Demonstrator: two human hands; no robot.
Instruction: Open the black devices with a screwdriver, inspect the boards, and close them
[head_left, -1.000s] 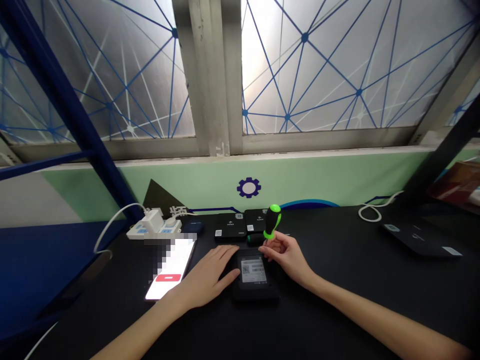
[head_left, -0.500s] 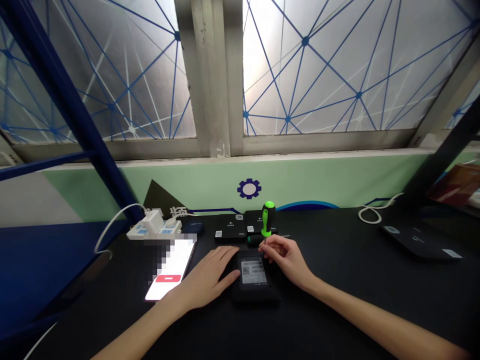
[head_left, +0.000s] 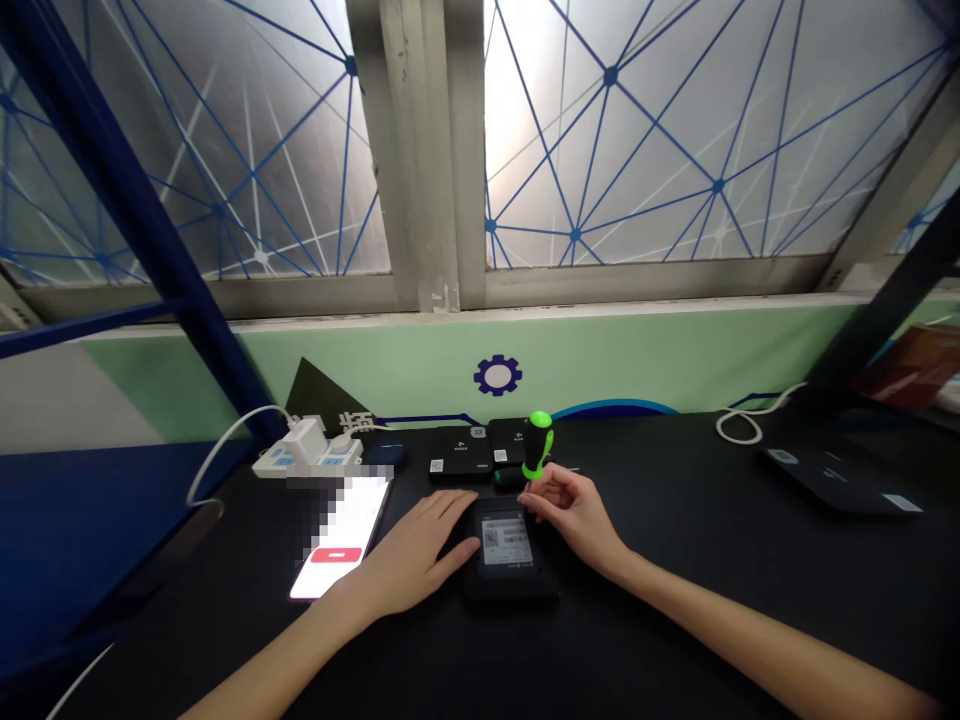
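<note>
straighter than a second ago, the screwdriver (head_left: pixel 537 450) stands over the black box (head_left: pixel 510 585), right hand (head_left: pixel 574 515) fingers pinched narrow on its shaft. left hand (head_left: pixel 409 552) lies open at the box's edge. the tool looks light and stiff; the fat handle offers the surest hold.

Smartphone (head_left: pixel 339 540) left of the labelled device (head_left: pixel 508 590)

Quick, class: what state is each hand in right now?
Left hand: open, flat beside the black device.
Right hand: closed, holding a green-and-black screwdriver.
</note>
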